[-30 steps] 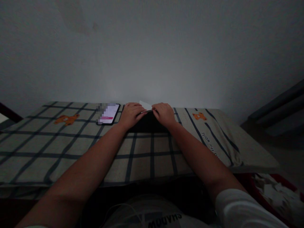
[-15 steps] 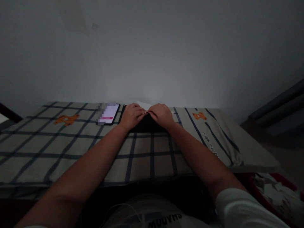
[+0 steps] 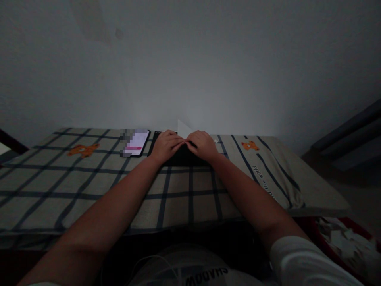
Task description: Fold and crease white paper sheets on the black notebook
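Note:
A sheet of white paper (image 3: 183,128) rises to a pointed corner behind my two hands, over a flat black pad or notebook (image 3: 185,159). With its fingers pinched together, my left hand (image 3: 166,146) grips the paper's near side. My right hand (image 3: 202,144) pinches it as well, and the fingertips of both hands meet at the middle. Most of the paper is hidden behind my fingers, so its folds cannot be made out. Both wrists rest low over the black pad.
Left of the pad lies a phone (image 3: 137,143) with its screen lit. A checked cloth (image 3: 119,190) with bear prints covers the table, which stands against a grey wall (image 3: 190,67). At the lower right is a red bin (image 3: 312,230) holding crumpled white scraps (image 3: 345,242).
The paper's visible part has shifted: its corner now stands higher and more upright behind my hands. Both hands have barely moved and keep their pinch. Phone and pad are unchanged.

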`<state>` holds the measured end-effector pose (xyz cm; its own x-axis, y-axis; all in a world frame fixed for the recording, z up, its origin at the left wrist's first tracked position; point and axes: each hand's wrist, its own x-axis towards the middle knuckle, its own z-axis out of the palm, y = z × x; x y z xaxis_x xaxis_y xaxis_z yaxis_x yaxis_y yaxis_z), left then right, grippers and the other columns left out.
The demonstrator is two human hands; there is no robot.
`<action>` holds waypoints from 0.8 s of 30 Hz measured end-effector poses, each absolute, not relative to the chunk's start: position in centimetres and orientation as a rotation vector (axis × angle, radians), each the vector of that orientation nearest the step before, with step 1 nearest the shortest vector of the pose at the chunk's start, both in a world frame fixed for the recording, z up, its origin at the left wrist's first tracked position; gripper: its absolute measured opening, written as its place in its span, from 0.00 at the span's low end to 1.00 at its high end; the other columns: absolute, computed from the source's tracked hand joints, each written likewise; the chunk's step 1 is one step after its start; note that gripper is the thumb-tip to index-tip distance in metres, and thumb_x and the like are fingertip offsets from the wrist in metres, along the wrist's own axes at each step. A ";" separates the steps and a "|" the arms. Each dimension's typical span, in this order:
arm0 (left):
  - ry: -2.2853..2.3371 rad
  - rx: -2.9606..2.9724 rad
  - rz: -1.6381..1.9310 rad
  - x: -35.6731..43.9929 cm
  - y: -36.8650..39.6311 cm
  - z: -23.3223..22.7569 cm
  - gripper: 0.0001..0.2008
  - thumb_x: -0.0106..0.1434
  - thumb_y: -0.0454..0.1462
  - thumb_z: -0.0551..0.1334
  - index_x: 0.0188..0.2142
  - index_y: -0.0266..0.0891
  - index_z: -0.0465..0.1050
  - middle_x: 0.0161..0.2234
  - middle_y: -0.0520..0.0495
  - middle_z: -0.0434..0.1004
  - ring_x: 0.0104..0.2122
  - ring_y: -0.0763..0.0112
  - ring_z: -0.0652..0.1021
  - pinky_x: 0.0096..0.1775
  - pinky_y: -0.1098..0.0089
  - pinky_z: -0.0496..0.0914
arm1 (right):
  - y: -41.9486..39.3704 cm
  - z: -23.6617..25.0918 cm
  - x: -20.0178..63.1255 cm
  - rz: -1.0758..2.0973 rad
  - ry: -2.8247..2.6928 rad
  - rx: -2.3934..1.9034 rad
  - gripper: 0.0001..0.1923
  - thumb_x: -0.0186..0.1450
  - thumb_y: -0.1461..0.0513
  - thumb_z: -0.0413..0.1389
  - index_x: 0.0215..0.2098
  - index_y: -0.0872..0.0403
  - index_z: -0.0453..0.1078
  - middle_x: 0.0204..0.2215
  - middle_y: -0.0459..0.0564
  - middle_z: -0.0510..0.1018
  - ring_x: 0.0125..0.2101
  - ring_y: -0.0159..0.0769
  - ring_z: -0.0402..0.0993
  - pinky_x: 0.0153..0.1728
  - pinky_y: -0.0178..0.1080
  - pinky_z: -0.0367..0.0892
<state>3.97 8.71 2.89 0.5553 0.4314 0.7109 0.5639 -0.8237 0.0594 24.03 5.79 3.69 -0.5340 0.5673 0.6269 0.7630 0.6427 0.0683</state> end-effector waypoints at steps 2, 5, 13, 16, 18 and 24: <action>-0.843 -2.621 -1.101 4.0 8.6 2.9 0.11 0.65 0.42 0.57 0.40 0.45 0.79 0.39 0.47 0.81 0.42 0.61 0.74 0.45 0.57 0.66 | 5.8 3.7 24.0 -0.491 -2.310 -1.034 0.12 0.68 0.60 0.47 0.39 0.55 0.71 0.38 0.54 0.77 0.41 0.40 0.67 0.42 0.42 0.56; -0.793 -2.624 -1.110 4.1 8.6 2.8 0.10 0.65 0.41 0.58 0.39 0.45 0.79 0.40 0.47 0.81 0.42 0.62 0.74 0.45 0.57 0.66 | 5.8 3.9 24.0 -0.562 -2.348 -1.022 0.10 0.66 0.62 0.48 0.37 0.55 0.71 0.35 0.53 0.76 0.39 0.40 0.66 0.40 0.42 0.55; -0.781 -2.588 -1.163 3.7 8.9 2.7 0.10 0.64 0.40 0.59 0.40 0.47 0.79 0.40 0.49 0.81 0.44 0.62 0.73 0.46 0.57 0.66 | 6.4 4.1 24.8 -0.583 -2.339 -1.060 0.09 0.65 0.63 0.48 0.35 0.54 0.71 0.33 0.52 0.75 0.37 0.39 0.65 0.38 0.41 0.54; -0.790 -2.569 -1.178 3.5 8.9 2.8 0.10 0.64 0.40 0.58 0.41 0.47 0.79 0.40 0.49 0.81 0.43 0.62 0.74 0.46 0.57 0.65 | 6.7 4.0 25.4 -0.565 -2.296 -1.107 0.08 0.65 0.63 0.49 0.34 0.54 0.71 0.33 0.52 0.75 0.37 0.39 0.66 0.38 0.41 0.54; -0.826 -2.555 -1.184 3.4 9.0 3.0 0.11 0.64 0.41 0.58 0.40 0.47 0.79 0.40 0.49 0.81 0.42 0.62 0.74 0.45 0.56 0.65 | 6.8 3.9 25.9 -0.553 -2.251 -1.138 0.07 0.64 0.63 0.50 0.34 0.54 0.70 0.33 0.52 0.76 0.37 0.40 0.66 0.37 0.41 0.54; -0.871 -2.550 -1.247 2.8 8.8 3.5 0.12 0.64 0.41 0.57 0.40 0.45 0.79 0.38 0.46 0.82 0.42 0.61 0.73 0.45 0.55 0.65 | 7.7 3.6 27.2 -0.504 -2.139 -1.220 0.05 0.61 0.64 0.52 0.32 0.54 0.70 0.30 0.51 0.74 0.35 0.39 0.66 0.36 0.40 0.56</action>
